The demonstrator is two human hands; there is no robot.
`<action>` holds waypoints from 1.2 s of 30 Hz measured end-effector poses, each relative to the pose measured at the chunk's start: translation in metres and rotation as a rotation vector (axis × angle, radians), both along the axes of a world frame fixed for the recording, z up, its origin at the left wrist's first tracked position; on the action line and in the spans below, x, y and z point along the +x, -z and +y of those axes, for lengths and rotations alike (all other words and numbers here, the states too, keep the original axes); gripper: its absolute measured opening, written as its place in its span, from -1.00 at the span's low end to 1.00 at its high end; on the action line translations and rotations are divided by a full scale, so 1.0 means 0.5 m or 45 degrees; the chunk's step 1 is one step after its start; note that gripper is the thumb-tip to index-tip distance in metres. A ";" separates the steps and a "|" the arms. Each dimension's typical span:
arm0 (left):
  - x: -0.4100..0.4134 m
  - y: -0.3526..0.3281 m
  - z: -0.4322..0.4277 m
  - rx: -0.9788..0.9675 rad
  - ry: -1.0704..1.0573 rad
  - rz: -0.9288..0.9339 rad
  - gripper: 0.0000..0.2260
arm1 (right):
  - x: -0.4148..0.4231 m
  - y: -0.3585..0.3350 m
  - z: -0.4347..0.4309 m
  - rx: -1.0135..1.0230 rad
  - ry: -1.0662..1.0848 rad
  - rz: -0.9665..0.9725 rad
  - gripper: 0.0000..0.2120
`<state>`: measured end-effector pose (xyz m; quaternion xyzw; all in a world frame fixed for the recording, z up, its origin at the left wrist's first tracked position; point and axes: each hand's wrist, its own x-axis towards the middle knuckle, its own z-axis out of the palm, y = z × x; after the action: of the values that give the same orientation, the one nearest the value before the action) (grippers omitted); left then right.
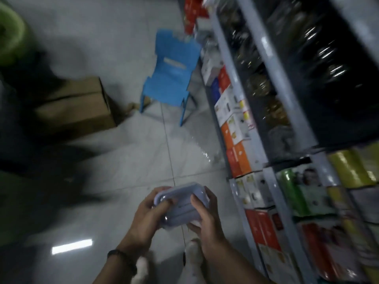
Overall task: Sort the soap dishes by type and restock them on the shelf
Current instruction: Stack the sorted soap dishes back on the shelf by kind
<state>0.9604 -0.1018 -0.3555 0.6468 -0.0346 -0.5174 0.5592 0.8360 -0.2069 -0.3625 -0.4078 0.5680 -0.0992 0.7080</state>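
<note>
Soap dish (180,203): pale lavender-blue plastic with rounded corners, held in the air between both hands, low in the view and just to the left of the shelf's front edge. It touches neither the shelf nor the floor. Motion blur hides whether it is one dish or several stacked.
Left hand (147,210): grips the dish's left end, with the fingers curled over the top rim and the thumb on the near side.
Right hand (205,218): grips the right end, thumb lying across the top face and fingers wrapped underneath.
Wristband (123,257): a dark band around the left wrist.
Shelf (281,212): grey metal uprights and rails running diagonally down the right side of the view.
Boxed goods (235,144): orange, red and white cartons lined up along the lower shelf's front edge.
Rolls (348,171): yellow and green wrapped rolls on the shelf at the right, above the cartons.
Upper shelf stock (307,58): dark, glossy items (too blurred to name).
Floor (127,160): pale grey tiles with a thin grout line and a bright strip of reflected light near the left forearm.
Chair (170,74): a small blue plastic one, standing on the floor near the shelf's far end.
Cardboard box (75,105): brown, on the floor, well to the left of the chair.
</note>
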 end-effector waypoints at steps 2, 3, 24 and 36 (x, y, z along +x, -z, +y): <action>0.007 -0.134 -0.020 -0.062 0.130 -0.013 -0.77 | -0.012 -0.147 -0.018 -0.135 -0.006 -0.059 -0.65; 0.006 -0.194 -0.029 -0.093 0.177 -0.016 -0.85 | -0.024 -0.211 -0.024 -0.163 -0.012 -0.069 -0.63; -0.440 -0.768 -0.124 -0.387 1.141 0.135 -0.74 | -0.551 -0.753 0.145 -0.501 1.046 -0.297 -0.37; -0.925 -0.774 -0.055 -0.428 1.373 0.357 -0.50 | -1.018 -0.762 0.298 -0.605 1.330 -0.298 -0.52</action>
<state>0.4980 -0.1291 0.0318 0.3656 -0.3664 -0.7971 0.3109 0.3270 -0.0579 0.0185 -0.2074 0.5740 -0.6041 0.5125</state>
